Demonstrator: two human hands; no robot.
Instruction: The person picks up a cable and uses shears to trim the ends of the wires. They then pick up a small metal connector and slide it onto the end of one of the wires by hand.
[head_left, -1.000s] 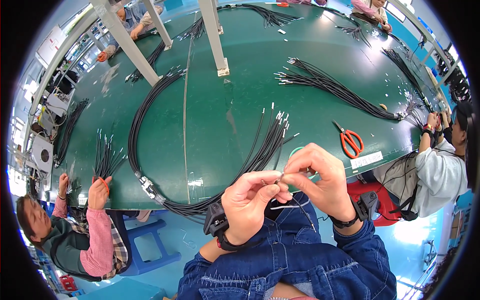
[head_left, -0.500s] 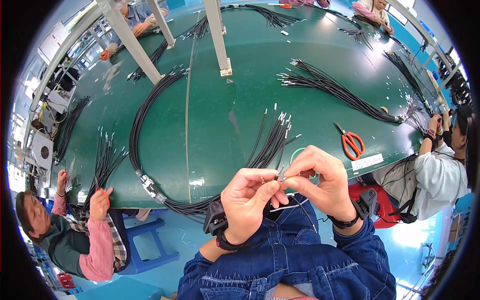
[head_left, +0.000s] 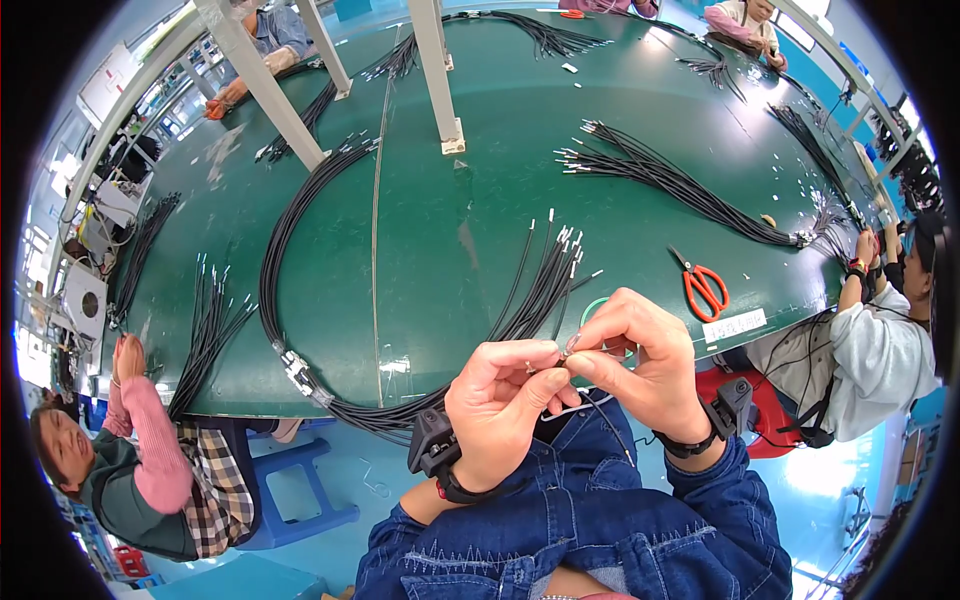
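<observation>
1. Over the near edge of the green table point(head_left: 430, 250), the left hand point(head_left: 500, 410) and right hand point(head_left: 640, 360) meet, fingertips pinching a thin black wire point(head_left: 608, 432).
2. Fitting the wire's end seems under way.
3. Next likely needs steady, aligned fingertips.

Both forearms enter from below, in denim sleeves. Left hand point(head_left: 500, 405) and right hand point(head_left: 640, 355) meet at fingertips, thumbs and forefingers pinched together, a dark band on each wrist.
</observation>
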